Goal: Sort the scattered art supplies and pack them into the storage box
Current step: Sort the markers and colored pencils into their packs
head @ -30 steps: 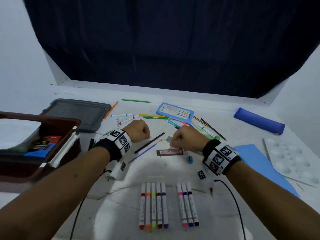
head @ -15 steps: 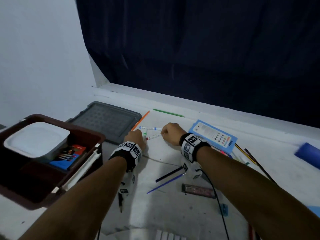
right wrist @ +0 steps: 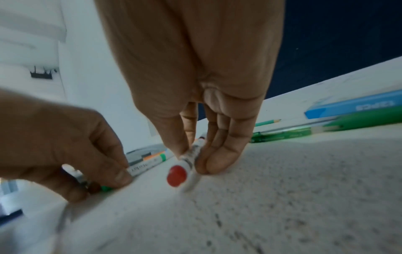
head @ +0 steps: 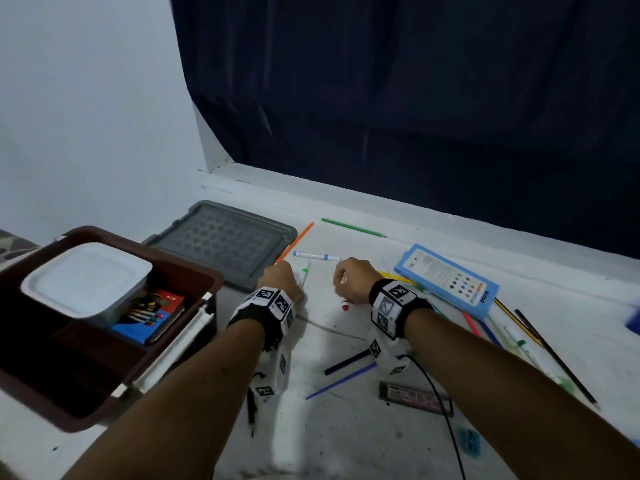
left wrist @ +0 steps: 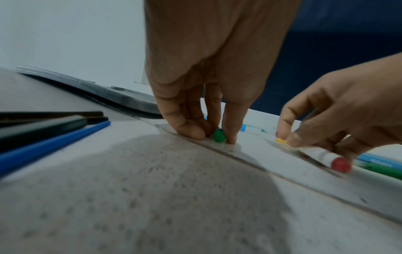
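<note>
My left hand (head: 282, 278) pinches a white marker with green ends (head: 303, 276) against the table; its green end (left wrist: 218, 135) shows between thumb and fingers (left wrist: 191, 128) in the left wrist view. My right hand (head: 353, 278) pinches a white marker with a red end (right wrist: 187, 165); the red tip (head: 345, 307) pokes out below the hand. A blue-ended marker (head: 317, 256) lies just beyond both hands. The brown storage box (head: 173, 344) stands at the left, holding a white container (head: 86, 275) and a crayon pack (head: 152, 315).
A grey lid (head: 225, 242) lies behind the box. Orange (head: 296, 241) and green (head: 353, 227) pencils lie at the back. A blue case (head: 446, 280) sits to the right over more pens. Black and blue pencils (head: 346, 370) and a dark ruler (head: 414, 398) lie near my right forearm.
Both hands moved from the table's middle to the far-left markers, and the view swung left. Since half a second ago each hand has taken hold of a marker, the right drawing its one nearer.
</note>
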A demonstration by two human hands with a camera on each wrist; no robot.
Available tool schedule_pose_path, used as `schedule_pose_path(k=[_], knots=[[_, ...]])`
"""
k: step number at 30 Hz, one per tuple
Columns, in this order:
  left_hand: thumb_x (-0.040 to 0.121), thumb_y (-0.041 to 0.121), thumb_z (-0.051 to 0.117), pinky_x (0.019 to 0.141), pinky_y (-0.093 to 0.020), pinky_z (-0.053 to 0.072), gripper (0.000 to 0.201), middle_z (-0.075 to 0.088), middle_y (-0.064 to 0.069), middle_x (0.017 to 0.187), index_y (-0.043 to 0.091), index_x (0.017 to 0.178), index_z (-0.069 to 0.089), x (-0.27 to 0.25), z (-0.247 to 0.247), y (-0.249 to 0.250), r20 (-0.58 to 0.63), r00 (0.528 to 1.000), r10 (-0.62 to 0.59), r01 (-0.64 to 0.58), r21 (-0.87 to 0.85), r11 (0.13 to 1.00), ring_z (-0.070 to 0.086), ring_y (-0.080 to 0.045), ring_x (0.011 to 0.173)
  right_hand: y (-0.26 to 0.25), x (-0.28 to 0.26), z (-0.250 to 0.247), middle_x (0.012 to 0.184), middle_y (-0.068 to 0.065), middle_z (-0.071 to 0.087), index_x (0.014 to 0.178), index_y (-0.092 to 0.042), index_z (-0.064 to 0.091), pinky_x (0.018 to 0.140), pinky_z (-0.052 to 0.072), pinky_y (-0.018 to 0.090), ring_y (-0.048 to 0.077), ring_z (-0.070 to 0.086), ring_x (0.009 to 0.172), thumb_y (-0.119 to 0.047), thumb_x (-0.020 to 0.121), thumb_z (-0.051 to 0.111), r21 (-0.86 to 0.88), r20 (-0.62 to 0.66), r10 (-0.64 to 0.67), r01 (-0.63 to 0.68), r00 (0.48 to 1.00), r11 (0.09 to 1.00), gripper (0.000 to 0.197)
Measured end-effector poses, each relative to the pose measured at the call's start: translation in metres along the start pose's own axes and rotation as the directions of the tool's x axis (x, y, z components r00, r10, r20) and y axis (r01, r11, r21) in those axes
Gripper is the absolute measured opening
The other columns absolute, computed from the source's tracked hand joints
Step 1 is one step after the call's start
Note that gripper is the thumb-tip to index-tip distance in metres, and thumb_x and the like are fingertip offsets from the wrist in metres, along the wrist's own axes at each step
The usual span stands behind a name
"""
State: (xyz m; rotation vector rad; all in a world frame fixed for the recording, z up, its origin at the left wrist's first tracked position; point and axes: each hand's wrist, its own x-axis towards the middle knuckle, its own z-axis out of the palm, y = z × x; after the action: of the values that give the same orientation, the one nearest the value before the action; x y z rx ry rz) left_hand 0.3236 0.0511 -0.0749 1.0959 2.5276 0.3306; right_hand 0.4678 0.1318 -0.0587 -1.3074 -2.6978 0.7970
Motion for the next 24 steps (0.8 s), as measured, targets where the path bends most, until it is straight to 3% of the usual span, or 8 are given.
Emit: schedule_pose_path(k=[3,6,9,12,15,18,20,24], knots=[[0.072,0.021,0.079,0.080,-0.037,0.059,0.038,0.068,-0.013,0.105,0.004,0.103,0.063,-0.002,0.000,-0.001,-0.010,1.000,0.004,-0.004,-0.024,1.000,0.068,-0.028,0.095,0.002,-0.022,-0.012,0.092,0.003,0.064,0.089,-0.014,0.063,0.064,0.048,0.025,0.021,0.062,0.083,-0.006,0.087,0.056,0.076,-0.011,0.021,-0.021,1.000,0.997,0.011],[0.078,0.022,0.074,0.083,-0.039,0.058,0.037,0.067,-0.017,0.109,0.001,0.107,0.062,-0.005,0.002,-0.001,-0.049,0.998,0.038,-0.040,-0.052,0.998,0.067,-0.033,0.099,0.006,-0.053,-0.024,0.083,0.010,0.065,0.093,-0.014,0.056,0.050,0.049,0.023,0.019,0.063,0.060,-0.004,0.083,0.062,0.257,-0.042,0.083,-0.070,0.996,0.964,0.015],[0.086,0.023,0.068,0.083,-0.037,0.056,0.032,0.065,-0.019,0.113,0.000,0.108,0.060,-0.014,0.002,0.001,-0.087,0.994,0.073,-0.077,-0.046,0.996,0.065,-0.035,0.103,0.009,-0.092,-0.033,0.081,0.017,0.070,0.098,-0.009,0.056,0.053,0.055,0.030,0.022,0.065,0.056,-0.002,0.081,0.068,0.435,-0.115,0.127,-0.065,0.985,0.898,0.022],[0.093,0.026,0.061,0.080,-0.035,0.051,0.034,0.064,-0.018,0.116,-0.001,0.113,0.058,-0.024,-0.003,0.004,-0.086,0.988,0.125,-0.124,0.019,0.992,0.063,-0.034,0.107,0.008,-0.137,-0.038,0.070,0.010,0.069,0.103,-0.006,0.062,0.051,0.051,0.023,0.019,0.063,0.056,-0.002,0.082,0.071,0.510,-0.157,0.148,-0.048,0.976,0.859,0.023],[0.094,0.028,0.060,0.072,-0.032,0.046,0.036,0.064,-0.019,0.116,-0.002,0.113,0.058,-0.034,-0.007,0.007,-0.040,0.985,0.168,-0.167,0.025,0.986,0.062,-0.032,0.098,0.006,-0.183,-0.037,0.073,0.021,0.070,0.097,-0.003,0.067,0.053,0.049,0.026,0.020,0.060,0.057,-0.003,0.081,0.072,0.549,-0.194,0.172,-0.039,0.966,0.835,0.017],[0.087,0.027,0.068,0.068,-0.032,0.045,0.031,0.063,-0.018,0.096,0.000,0.100,0.059,-0.058,-0.008,0.015,0.031,0.973,0.230,-0.228,-0.055,0.972,0.061,-0.033,0.088,0.011,-0.226,-0.036,0.073,0.023,0.069,0.089,0.000,0.070,0.051,0.045,0.027,0.020,0.055,0.057,-0.004,0.081,0.071,0.583,-0.231,0.206,-0.035,0.951,0.812,0.009],[0.081,0.023,0.070,0.067,-0.032,0.047,0.025,0.063,-0.018,0.087,0.002,0.082,0.054,-0.083,-0.006,0.023,0.059,0.952,0.301,-0.294,-0.108,0.950,0.064,-0.035,0.087,0.019,-0.254,-0.032,0.061,0.010,0.067,0.086,0.002,0.070,0.053,0.050,0.030,0.018,0.056,0.057,-0.001,0.081,0.071,0.620,-0.243,0.266,-0.061,0.933,0.782,0.005],[0.075,0.012,0.063,0.068,-0.036,0.053,0.019,0.065,-0.031,0.085,0.003,0.066,0.048,-0.143,0.004,0.034,0.159,0.859,0.487,-0.442,-0.249,0.862,0.067,-0.041,0.088,0.039,-0.316,-0.013,0.056,-0.003,0.062,0.085,-0.008,0.069,0.059,0.055,0.029,0.012,0.059,0.055,0.000,0.085,0.069,0.625,-0.287,0.373,-0.122,0.882,0.771,0.008]])
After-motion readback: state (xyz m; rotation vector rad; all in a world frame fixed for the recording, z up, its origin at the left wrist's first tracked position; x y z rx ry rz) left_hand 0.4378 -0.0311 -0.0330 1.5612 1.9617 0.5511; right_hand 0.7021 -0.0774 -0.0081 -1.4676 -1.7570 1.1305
